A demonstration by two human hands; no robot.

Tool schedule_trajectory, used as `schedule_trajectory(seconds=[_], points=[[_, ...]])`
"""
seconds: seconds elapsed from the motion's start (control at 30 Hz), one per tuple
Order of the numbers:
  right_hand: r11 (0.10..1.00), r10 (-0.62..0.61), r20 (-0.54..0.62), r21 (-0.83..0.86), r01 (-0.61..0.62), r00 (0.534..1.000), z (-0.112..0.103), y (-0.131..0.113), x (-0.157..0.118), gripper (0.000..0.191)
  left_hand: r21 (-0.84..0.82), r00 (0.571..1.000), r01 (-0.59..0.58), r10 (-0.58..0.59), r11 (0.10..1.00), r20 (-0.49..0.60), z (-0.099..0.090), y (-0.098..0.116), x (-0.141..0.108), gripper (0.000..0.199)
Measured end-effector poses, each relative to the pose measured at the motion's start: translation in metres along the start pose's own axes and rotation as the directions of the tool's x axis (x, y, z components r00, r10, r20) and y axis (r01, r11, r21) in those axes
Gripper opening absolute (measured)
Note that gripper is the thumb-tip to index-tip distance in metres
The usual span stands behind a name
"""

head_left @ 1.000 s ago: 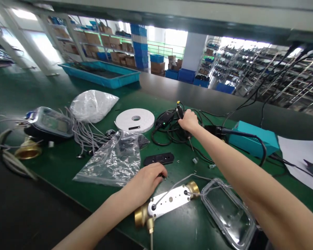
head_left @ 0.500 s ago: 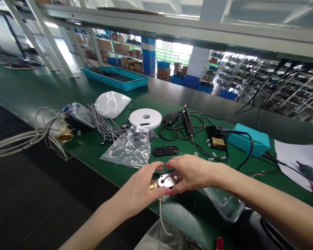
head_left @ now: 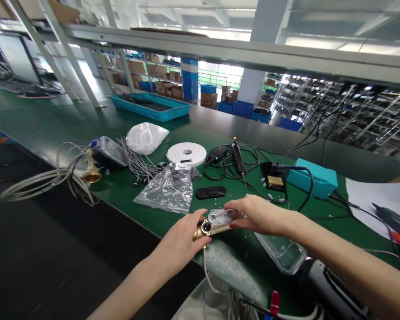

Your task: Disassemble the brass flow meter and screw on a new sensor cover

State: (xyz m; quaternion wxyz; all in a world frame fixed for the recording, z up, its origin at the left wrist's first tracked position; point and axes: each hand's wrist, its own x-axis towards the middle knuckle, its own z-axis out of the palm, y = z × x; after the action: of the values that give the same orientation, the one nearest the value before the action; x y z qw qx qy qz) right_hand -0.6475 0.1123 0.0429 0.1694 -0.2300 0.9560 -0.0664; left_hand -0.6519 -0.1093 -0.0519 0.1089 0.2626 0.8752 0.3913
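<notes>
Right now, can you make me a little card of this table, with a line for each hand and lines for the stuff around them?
left hand: holds a brass pipe fitting
right hand: fingers on the pale metal plate atop the fitting
close by: clear plastic cover, black plastic plate
farther off: soldering iron, teal box, plastic bag, white disc
surface: green workbench

Your left hand (head_left: pixel 178 242) grips the brass fitting (head_left: pixel 203 231) at the edge of the green surface (head_left: pixel 120 195). Your right hand (head_left: pixel 262 215) reaches over, its fingertips on the white plate (head_left: pixel 220 216) fixed along the fitting. A clear cover (head_left: pixel 280 252) lies just below your right wrist.
</notes>
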Motion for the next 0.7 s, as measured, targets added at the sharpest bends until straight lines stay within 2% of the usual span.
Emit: schedule_trajectory(seconds=[0.2,0.33,0.43,0.57,0.7], points=[[0.982,0.069,-0.114,0.184,-0.047,0.991,-0.017,0.016,-0.019,0.033,-0.023,0.997,-0.07,0.069,0.997,-0.023,-0.001,0.005,0.001,0.04],[0.968,0.13,-0.172,0.233,-0.088,0.976,-0.029,0.024,-0.033,0.032,-0.037,0.989,-0.133,0.13,0.99,-0.074,0.0,0.016,0.009,0.032],[0.948,0.135,-0.173,0.308,-0.076,0.976,-0.035,0.026,-0.04,0.031,-0.103,0.983,-0.161,0.151,0.982,-0.101,0.001,0.028,0.021,0.032],[0.905,0.072,-0.199,0.425,0.02,0.977,-0.037,0.02,-0.045,0.032,-0.324,0.996,-0.077,0.084,0.943,0.007,0.004,0.054,0.044,0.033],[0.898,0.037,-0.244,0.434,0.075,0.969,-0.039,0.013,-0.046,0.03,-0.506,0.974,-0.029,0.137,0.862,0.178,0.011,0.074,0.062,0.025]])
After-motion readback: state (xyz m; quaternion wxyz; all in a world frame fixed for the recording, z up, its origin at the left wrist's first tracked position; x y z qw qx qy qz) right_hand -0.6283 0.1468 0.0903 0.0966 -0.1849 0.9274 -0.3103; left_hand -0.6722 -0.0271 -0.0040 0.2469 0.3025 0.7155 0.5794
